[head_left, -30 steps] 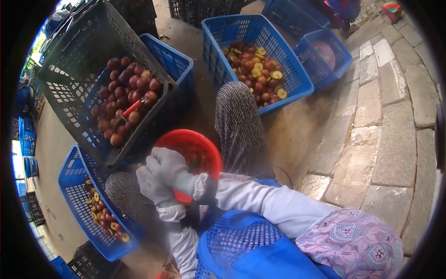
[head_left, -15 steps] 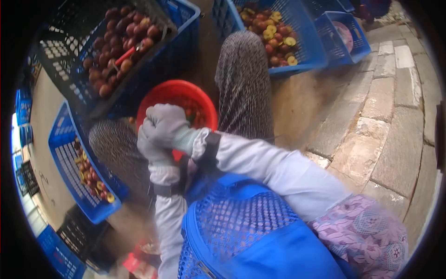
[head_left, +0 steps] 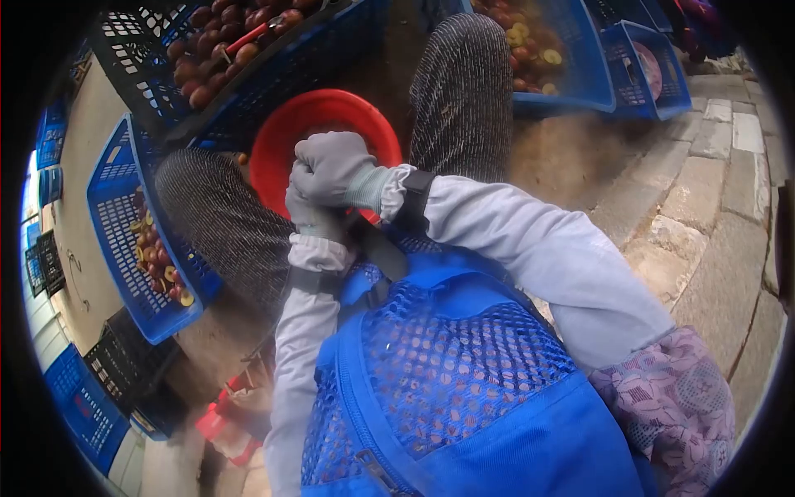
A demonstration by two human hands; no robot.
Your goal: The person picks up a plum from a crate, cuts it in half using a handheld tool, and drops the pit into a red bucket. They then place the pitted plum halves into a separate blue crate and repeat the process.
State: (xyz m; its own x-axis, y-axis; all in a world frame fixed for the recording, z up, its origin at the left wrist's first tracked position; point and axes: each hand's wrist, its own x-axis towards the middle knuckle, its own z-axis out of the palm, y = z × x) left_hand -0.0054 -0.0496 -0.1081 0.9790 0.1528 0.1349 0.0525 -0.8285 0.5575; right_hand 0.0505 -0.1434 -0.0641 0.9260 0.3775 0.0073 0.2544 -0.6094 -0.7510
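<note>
In the head view, my right hand [head_left: 335,170], in a grey glove, is closed on top of my left hand [head_left: 313,214], also gloved and closed. Both are pressed together above the near part of a red bowl [head_left: 273,149]. Whatever the fingers hold, if anything, is hidden. Beyond the bowl, a black crate [head_left: 157,83] contains dark red plums [head_left: 203,50], and a red-handled tool [head_left: 247,38] lies on them.
Blue crates with whole and cut fruit stand at the left [head_left: 124,224] and upper right [head_left: 571,83]. A smaller blue crate [head_left: 625,74] is beside the latter. My knees flank the bowl. Stone paving [head_left: 720,248] runs along the right; a red-and-white object [head_left: 228,427] lies lower left.
The view has shifted, so the crates sit higher in the frame. My hands remain clasped and now appear farther right over the bowl; its contents show less than before.
</note>
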